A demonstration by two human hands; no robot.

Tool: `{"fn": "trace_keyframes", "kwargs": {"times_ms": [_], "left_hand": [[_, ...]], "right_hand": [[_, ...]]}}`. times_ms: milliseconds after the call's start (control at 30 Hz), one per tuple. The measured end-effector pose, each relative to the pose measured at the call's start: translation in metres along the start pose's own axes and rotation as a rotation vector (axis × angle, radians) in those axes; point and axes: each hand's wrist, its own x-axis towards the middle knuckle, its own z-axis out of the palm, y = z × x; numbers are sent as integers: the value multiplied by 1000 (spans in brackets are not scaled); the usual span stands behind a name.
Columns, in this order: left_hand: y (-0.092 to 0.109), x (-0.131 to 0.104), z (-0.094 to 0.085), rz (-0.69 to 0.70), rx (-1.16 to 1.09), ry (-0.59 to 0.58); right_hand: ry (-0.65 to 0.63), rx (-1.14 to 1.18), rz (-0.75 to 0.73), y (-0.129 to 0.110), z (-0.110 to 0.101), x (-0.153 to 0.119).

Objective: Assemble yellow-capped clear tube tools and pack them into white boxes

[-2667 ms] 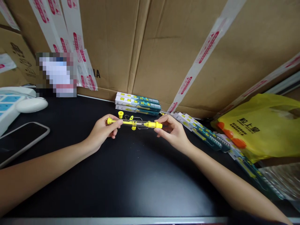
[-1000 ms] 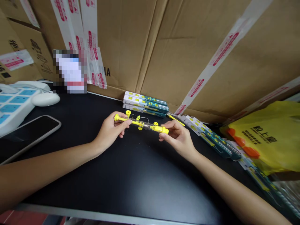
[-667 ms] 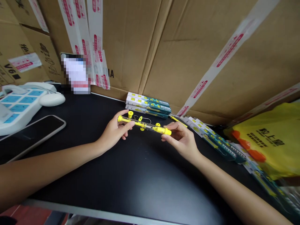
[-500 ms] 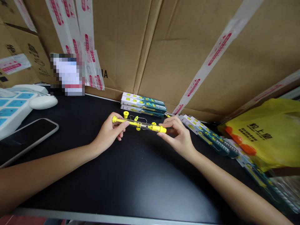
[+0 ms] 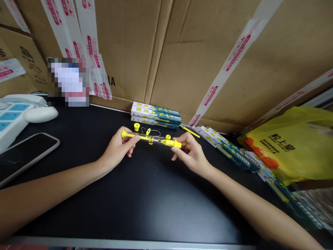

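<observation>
A tubular spring scale (image 5: 156,140), clear in its middle with yellow ends, is held level above the black table between my hands. My left hand (image 5: 117,146) pinches its left end, thumb along the tube and fingers beneath. At the other end, the thumb and fingers of my right hand (image 5: 191,149) close on the yellow end piece. Just behind the tube lie a flanged yellow cap (image 5: 136,127), a bent wire hook (image 5: 155,132) with a small yellow piece (image 5: 148,131), and a yellow ring (image 5: 168,136). A slim yellow rod (image 5: 191,131) rests beyond my right hand.
Printed boxes (image 5: 156,116) are stacked at the back, with more boxes (image 5: 226,147) along the right. A yellow plastic bag (image 5: 293,146) stands far right. A phone (image 5: 28,156) and a white power strip (image 5: 15,114) lie left. Large cartons (image 5: 125,52) wall off the back.
The view has shifted slightly, so most things appear further left. My right fingers have curled in a little at the scale's end, and more of the yellow rod shows behind them.
</observation>
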Motion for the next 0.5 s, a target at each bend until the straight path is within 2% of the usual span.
{"fn": "trace_keyframes", "kwargs": {"times_ms": [267, 400, 500], "left_hand": [[2, 0, -2, -32, -41, -25], [9, 2, -3, -27, -104, -98], [11, 4, -4, -16, -112, -106]], "right_hand": [[-9, 38, 43, -4, -1, 0], [52, 46, 4, -8, -16, 10], [103, 39, -5, -10, -31, 17]]}}
